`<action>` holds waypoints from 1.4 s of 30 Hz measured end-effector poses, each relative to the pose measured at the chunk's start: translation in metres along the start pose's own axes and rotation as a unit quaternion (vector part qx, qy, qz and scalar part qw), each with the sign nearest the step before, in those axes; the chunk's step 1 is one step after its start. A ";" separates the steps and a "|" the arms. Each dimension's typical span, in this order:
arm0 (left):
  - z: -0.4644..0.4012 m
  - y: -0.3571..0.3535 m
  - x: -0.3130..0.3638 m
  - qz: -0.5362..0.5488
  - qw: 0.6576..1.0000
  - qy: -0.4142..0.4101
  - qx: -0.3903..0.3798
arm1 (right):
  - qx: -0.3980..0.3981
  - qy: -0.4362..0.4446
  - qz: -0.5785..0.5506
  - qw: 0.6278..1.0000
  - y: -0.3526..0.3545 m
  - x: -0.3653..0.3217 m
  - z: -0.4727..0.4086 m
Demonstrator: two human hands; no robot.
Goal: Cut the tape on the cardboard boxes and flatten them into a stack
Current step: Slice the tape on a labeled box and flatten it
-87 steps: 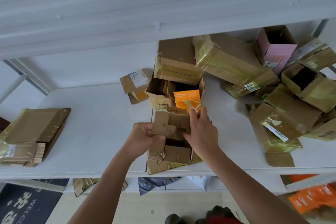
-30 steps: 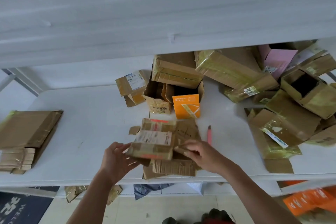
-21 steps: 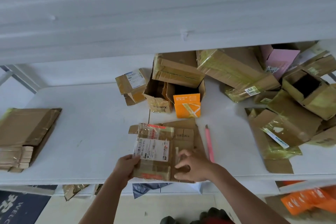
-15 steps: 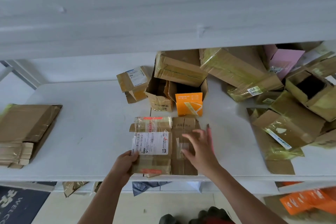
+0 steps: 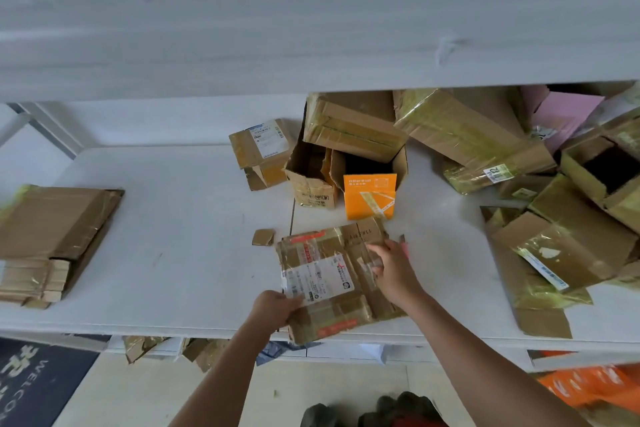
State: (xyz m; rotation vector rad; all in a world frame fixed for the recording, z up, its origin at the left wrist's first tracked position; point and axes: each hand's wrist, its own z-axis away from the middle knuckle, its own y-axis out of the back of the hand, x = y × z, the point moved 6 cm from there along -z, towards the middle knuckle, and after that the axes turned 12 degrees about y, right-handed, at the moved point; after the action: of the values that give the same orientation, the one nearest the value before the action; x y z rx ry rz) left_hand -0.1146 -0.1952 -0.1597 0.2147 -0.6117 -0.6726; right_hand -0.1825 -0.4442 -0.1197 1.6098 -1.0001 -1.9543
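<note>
A flattened brown box with a white shipping label and clear tape lies tilted at the front edge of the white table, its near corner over the edge. My left hand grips its near left edge. My right hand rests on its right part with the fingers spread fairly straight. A stack of flattened boxes sits at the table's left end. The pink cutter lies just right of my right hand, mostly hidden by it.
Several taped and opened boxes crowd the back and right of the table, among them an orange box and a pink one. A small cardboard scrap lies left of the flattened box. A white shelf hangs overhead.
The box went from open and upright to flat on the table, label side up. In the last half second it has turned slightly clockwise, and my left hand has closed on its near edge.
</note>
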 end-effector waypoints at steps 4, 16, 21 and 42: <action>-0.003 -0.001 0.001 -0.135 0.980 -0.032 0.145 | 0.007 -0.030 0.035 0.999 -0.009 0.000 0.005; 0.011 -0.003 0.013 0.087 0.996 0.005 0.004 | -0.005 -0.001 0.135 0.991 -0.006 -0.024 0.001; 0.041 0.037 0.059 -0.063 0.984 -0.153 0.069 | -0.062 0.146 0.198 0.967 0.011 -0.058 -0.026; 0.018 -0.007 -0.009 -0.403 0.879 -0.202 0.152 | 0.040 0.045 0.234 0.970 -0.057 -0.051 0.007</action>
State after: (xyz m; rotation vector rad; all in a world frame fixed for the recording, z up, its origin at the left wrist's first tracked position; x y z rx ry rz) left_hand -0.1339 -0.1947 -0.1521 0.6551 -1.0455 -1.4531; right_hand -0.1697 -0.3690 -0.1281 1.3344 -1.2969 -1.5262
